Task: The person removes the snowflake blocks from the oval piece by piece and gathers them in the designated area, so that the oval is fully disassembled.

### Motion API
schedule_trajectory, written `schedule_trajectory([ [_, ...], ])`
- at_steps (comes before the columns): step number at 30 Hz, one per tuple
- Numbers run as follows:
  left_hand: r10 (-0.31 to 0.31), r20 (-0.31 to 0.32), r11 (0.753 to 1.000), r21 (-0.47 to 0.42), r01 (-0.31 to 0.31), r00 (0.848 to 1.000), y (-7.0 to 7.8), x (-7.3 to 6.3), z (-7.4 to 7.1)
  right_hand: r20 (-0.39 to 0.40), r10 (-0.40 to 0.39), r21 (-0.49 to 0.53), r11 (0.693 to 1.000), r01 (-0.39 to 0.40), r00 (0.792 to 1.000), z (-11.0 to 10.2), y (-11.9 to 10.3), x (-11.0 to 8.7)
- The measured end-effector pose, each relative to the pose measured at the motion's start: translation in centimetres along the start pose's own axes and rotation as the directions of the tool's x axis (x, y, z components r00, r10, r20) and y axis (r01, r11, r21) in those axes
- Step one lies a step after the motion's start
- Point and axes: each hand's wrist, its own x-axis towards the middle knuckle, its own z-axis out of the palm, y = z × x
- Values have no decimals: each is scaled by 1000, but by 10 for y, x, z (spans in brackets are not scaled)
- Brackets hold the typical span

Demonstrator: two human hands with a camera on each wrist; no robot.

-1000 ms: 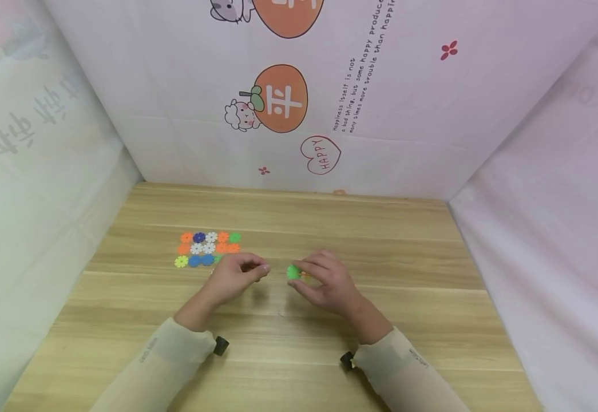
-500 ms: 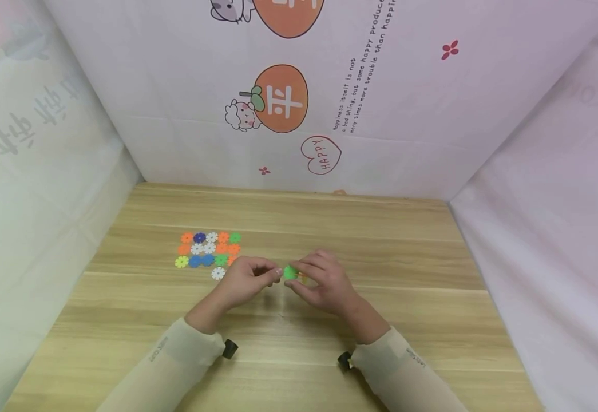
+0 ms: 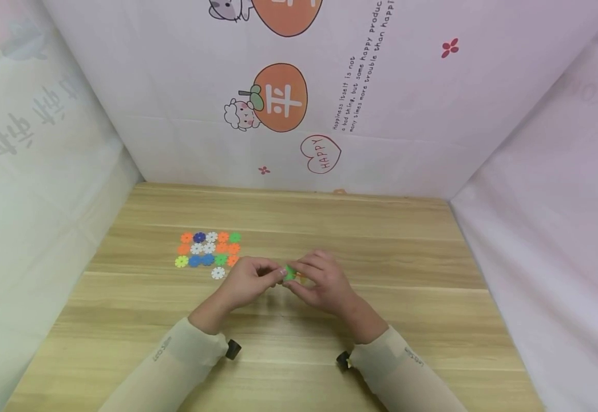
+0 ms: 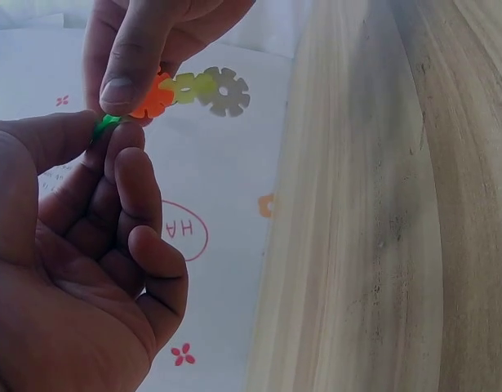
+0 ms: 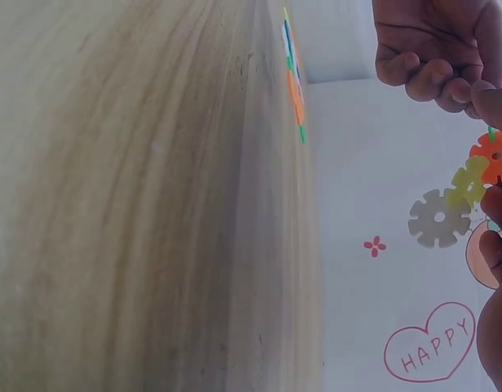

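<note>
Over the middle of the table, my left hand [image 3: 249, 280] and right hand [image 3: 327, 283] meet at a short chain of slotted plastic snowflake discs. My left thumb and fingertips pinch at the green disc [image 3: 289, 273]; whether another piece is hidden between them I cannot tell. The right hand grips the chain with thumb and fingers. In the left wrist view an orange disc [image 4: 157, 96], a yellow disc [image 4: 185, 87] and a greyish disc [image 4: 226, 91] trail from the green one. The right wrist view shows this same greyish disc [image 5: 439, 218] hanging at the chain's end.
Left of my hands, loose snowflake discs [image 3: 208, 248] in several colours lie flat in rows on the wooden table [image 3: 381, 240]. A single white disc [image 3: 218, 273] sits nearest my left hand. Printed white cloth [image 3: 381, 160] stands behind the table and at both sides.
My left hand has moved right from beside the disc rows until its fingertips meet the green disc. The right hand has shifted slightly left, and the white disc has come into view.
</note>
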Motion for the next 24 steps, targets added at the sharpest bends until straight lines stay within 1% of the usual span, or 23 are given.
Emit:
schedule_trajectory([
  [6, 16, -15, 1000, 20, -15, 1000, 0, 0, 0, 20, 15, -10, 1000, -15, 1000, 0, -1, 0],
  [11, -1, -30, 1000, 26, 1, 1000, -1, -1, -2, 44, 43, -23, 999, -42, 998, -2, 0, -3],
  [15, -6, -40, 1000, 31, 8, 999, -2, -2, -5, 39, 53, -21, 998, -52, 998, -4, 2, -5],
  [24, -30, -75, 999, 18, 32, 997, -5, -3, -7, -4, 3, -10, 1000, -3, 1000, -5, 5, -9],
])
